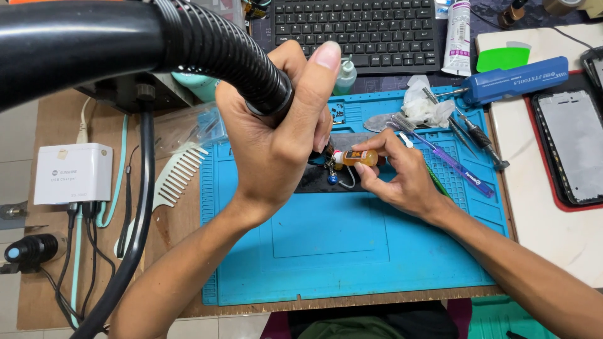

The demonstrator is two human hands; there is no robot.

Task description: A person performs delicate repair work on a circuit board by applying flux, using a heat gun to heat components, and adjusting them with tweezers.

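Two hands [276, 144] [399, 172] above open blue mat [326, 251]

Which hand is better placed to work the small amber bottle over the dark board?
Right. The right hand already pinches the amber bottle, its tip over the dark board. The left hand is wrapped around the black ribbed hose.

Ribbed black plastic hose [213, 50], semi-gloss, upper left. Blue work mat [352, 251]: matt rubbery, smooth, moulded grid at its edges. Small bottle [359, 157] centre frame: clear amber plastic, glossy. Bench [50, 125]: raw brown board, rough edge. White comb [176, 176]: smooth plastic. Charger box [72, 172], left: matt white plastic.
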